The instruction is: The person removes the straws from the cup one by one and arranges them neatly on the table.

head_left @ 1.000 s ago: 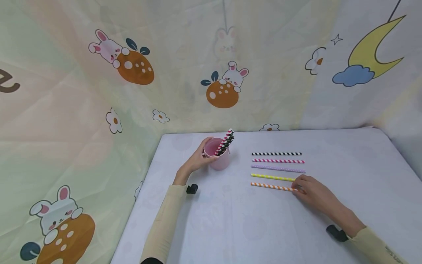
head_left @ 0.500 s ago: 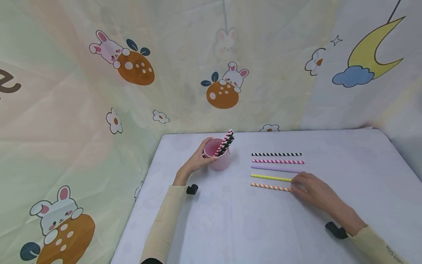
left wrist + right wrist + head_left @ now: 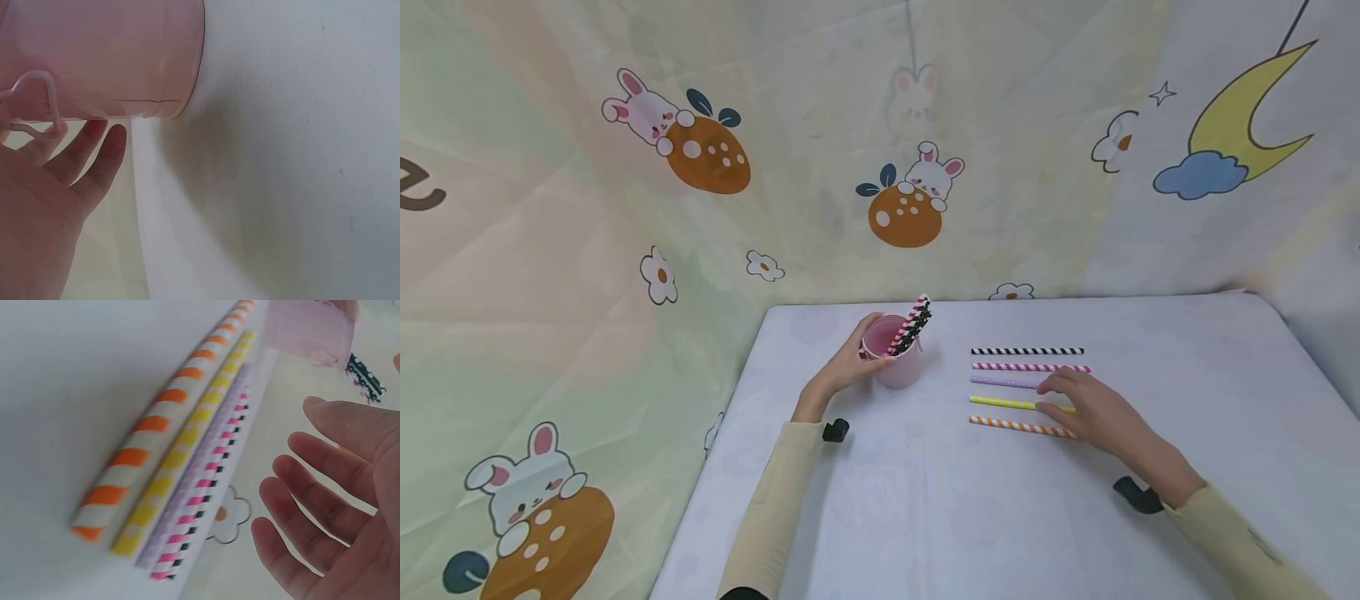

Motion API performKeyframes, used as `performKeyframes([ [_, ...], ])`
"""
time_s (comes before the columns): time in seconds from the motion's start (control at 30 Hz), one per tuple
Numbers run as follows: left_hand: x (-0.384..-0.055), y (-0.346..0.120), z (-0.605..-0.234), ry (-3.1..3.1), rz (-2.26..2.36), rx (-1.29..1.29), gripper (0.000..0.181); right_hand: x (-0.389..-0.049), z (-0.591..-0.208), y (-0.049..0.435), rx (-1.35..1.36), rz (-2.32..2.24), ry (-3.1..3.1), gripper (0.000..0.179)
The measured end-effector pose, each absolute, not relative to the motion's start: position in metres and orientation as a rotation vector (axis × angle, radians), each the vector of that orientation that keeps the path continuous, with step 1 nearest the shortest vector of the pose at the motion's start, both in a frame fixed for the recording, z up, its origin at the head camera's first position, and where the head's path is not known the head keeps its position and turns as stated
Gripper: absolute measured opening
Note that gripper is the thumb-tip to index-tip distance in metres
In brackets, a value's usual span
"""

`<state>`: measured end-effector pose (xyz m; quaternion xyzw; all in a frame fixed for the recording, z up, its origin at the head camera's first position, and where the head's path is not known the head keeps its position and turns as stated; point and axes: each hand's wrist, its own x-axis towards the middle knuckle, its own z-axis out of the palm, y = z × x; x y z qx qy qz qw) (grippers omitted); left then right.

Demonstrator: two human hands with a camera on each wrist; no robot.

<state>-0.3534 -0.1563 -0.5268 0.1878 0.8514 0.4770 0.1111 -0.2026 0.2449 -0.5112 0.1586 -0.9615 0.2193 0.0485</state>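
My left hand [image 3: 850,362] grips a small pink bucket [image 3: 901,372] at the back of the table, thumb in front and fingers behind. Leaning in the bucket are a red-and-white striped straw [image 3: 907,323] and a dark dotted one [image 3: 915,330]. To the right lie several paper straws in a row: black-striped [image 3: 1026,351], pink-striped [image 3: 1015,367], lilac [image 3: 1000,381], yellow [image 3: 1000,402] and orange-striped [image 3: 1011,424]. Over the right ends of the lilac and yellow straws hovers my right hand [image 3: 337,506], fingers spread and holding nothing.
A white cloth covers the table [image 3: 940,500]. Behind it hangs a printed fabric backdrop [image 3: 820,167] with rabbits and flowers, meeting the table's back edge just past the bucket. A black strap piece [image 3: 837,431] shows at my left wrist.
My right hand has let go of the right end of the orange straw and moved up and left over the yellow and lilac ones. My left hand and the bucket stay put.
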Motion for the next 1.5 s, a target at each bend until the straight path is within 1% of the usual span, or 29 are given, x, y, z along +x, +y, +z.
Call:
performKeyframes([
  [0.2,-0.353,-0.158,-0.526,2.494,1.412,0.544,0.095,-0.211,-0.491,0.226,0.512,0.720,-2.948,0.026],
  [0.57,-0.352,-0.161,-0.525,2.486,1.425,0.544,0.098,-0.235,-0.443,0.191,0.733,0.680,-2.817,0.024],
  [0.93,-0.353,-0.158,-0.527,2.468,1.441,0.532,0.092,-0.259,-0.401,0.157,0.845,0.590,-2.786,0.027],
  [1.3,-0.352,-0.155,-0.525,2.454,1.442,0.535,0.094,-0.281,-0.383,0.131,0.854,0.468,-2.824,0.033],
  [1.5,-0.352,-0.155,-0.524,2.443,1.449,0.541,0.096,-0.301,-0.384,0.114,0.924,0.388,-2.790,0.030],
])
